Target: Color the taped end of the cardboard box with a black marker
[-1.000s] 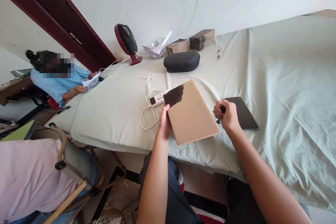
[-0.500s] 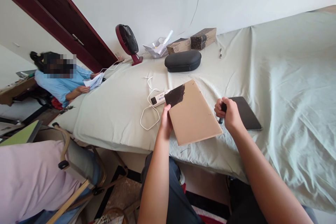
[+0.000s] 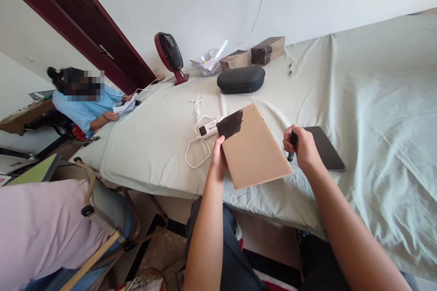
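Head view: by the near edge of the cloth-covered table point(image 3: 136, 159), the left hand point(image 3: 219, 152) grips a flat cardboard piece point(image 3: 257, 154) by its left side while the right hand point(image 3: 303, 144) is fisted round a black tool point(image 3: 290, 156), and that one-sided hold could let the piece twist if knocked.

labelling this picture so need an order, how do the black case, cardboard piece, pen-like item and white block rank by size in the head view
1. cardboard piece
2. black case
3. white block, as far as it shows beside the cardboard
4. pen-like item
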### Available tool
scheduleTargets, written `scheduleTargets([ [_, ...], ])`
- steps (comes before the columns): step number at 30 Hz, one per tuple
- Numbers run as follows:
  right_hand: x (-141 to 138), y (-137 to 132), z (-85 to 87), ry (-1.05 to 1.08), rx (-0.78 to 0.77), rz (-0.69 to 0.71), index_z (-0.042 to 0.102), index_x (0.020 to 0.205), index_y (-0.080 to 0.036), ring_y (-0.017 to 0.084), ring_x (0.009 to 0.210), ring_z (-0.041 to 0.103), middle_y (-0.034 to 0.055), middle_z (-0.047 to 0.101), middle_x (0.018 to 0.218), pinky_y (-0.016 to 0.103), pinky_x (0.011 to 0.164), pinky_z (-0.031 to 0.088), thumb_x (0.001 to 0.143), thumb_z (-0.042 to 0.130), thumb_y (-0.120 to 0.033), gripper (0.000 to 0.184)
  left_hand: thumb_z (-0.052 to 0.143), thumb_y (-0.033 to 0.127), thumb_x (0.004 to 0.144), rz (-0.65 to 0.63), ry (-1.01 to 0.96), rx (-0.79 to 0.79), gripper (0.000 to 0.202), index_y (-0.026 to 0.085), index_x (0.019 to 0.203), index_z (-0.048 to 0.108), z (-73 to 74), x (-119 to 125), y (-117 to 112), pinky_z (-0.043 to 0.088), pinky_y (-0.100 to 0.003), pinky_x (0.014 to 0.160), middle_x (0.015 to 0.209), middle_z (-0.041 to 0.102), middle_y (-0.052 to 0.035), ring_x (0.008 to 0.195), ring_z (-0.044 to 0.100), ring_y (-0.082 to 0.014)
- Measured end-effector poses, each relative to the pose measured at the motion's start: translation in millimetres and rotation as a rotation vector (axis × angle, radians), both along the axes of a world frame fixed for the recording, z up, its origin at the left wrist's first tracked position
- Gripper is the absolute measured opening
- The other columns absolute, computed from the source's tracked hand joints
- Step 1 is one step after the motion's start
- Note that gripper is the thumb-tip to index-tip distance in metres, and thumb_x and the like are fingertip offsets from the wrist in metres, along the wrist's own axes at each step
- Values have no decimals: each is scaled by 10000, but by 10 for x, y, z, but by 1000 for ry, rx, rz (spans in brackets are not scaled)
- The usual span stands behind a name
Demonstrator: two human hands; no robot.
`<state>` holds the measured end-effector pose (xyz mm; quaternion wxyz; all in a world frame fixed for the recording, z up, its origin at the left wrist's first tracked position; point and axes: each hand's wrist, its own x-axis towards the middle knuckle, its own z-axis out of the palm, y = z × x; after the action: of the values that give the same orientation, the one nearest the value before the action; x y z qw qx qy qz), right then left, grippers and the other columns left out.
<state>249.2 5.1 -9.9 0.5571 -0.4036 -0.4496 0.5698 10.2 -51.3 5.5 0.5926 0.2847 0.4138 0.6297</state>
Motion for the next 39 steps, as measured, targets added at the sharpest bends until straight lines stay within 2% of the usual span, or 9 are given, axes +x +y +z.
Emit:
scheduleTargets([
  [7, -17, -35, 42, -16, 4, -42, 560, 680, -222, 115, 472, 320, -45, 384, 507, 291, 466, 257, 972, 589, -631, 503, 728, 644, 770, -12, -23, 4, 626, 205, 1216, 700, -34, -5, 45, 576, -510, 972, 1265, 774, -158, 1278, 684, -429],
  [12, -26, 55, -92, -193, 99, -171, 647, 982, -238, 139, 570, 472, -25, 536, 700, 283, 552, 416, 976, 602, -617, 382, 752, 612, 725, 81, 12, 28, 604, 202, 1164, 692, -53, 8, 96, 554, -504, 1028, 1203, 783, -159, 1389, 616, -422],
  [15, 9, 173, -235, -422, 72, -289, 705, 1129, -245, 210, 721, 613, 45, 655, 897, 405, 755, 560, 877, 707, -517, 370, 768, 598, 709, 130, 20, 28, 615, 219, 1184, 676, -73, 9, 109, 547, -491, 1028, 1161, 785, -139, 1385, 624, -397],
  [18, 76, 200, -234, -558, 80, -378, 770, 1117, -226, 328, 1041, 701, 142, 712, 1145, 571, 1073, 514, 853, 704, -494, 382, 782, 573, 707, 166, 7, 32, 616, 240, 1210, 659, -113, -13, 129, 538, -467, 1022, 1143, 775, -109, 1361, 642, -367],
  [22, 151, 89, -34, -413, 132, -224, 797, 1036, -216, 352, 1198, 710, 144, 797, 1135, 557, 1162, 471, 977, 565, -595, 449, 788, 600, 664, 296, -38, 71, 623, 272, 1173, 640, -178, -63, 188, 554, -408, 925, 1190, 742, -96, 1270, 673, -327],
  [25, 135, 11, 69, -197, 90, 19, 719, 1340, -227, 345, 1129, 761, 148, 800, 1227, 534, 1067, 549, 945, 548, -779, 699, 796, 615, 655, 378, 4, 95, 592, 310, 1126, 609, -213, -77, 217, 551, -348, 831, 1237, 721, -76, 1192, 685, -282],
  [28, 88, -31, 94, -149, 92, 207, 431, 1653, -333, 367, 1272, 713, 141, 632, 1564, 516, 1005, 602, 854, 668, -833, 972, 812, 611, 682, 369, 87, 136, 612, 358, 1186, 574, -241, -73, 213, 558, -340, 829, 1270, 706, -55, 1189, 686, -255],
  [34, 130, -36, 107, -138, 284, 190, 299, 1713, -431, 387, 1455, 584, 66, 443, 1735, 538, 1131, 566, 874, 793, -644, 996, 820, 623, 765, 527, 307, 294, 545, 330, 1197, 664, -278, -142, 230, 506, -363, 1082, 1341, 686, -58, 1426, 571, -264],
  [39, 165, -29, 108, -187, 307, 186, 285, 1723, -427, 383, 1460, 573, 56, 371, 1776, 567, 1206, 492, 885, 792, -630, 1000, 762, 547, 864, 636, 454, 343, 335, 291, 1079, 743, -259, -178, 234, 483, -372, 1131, 1180, 743, -51, 1297, 653, -271],
])
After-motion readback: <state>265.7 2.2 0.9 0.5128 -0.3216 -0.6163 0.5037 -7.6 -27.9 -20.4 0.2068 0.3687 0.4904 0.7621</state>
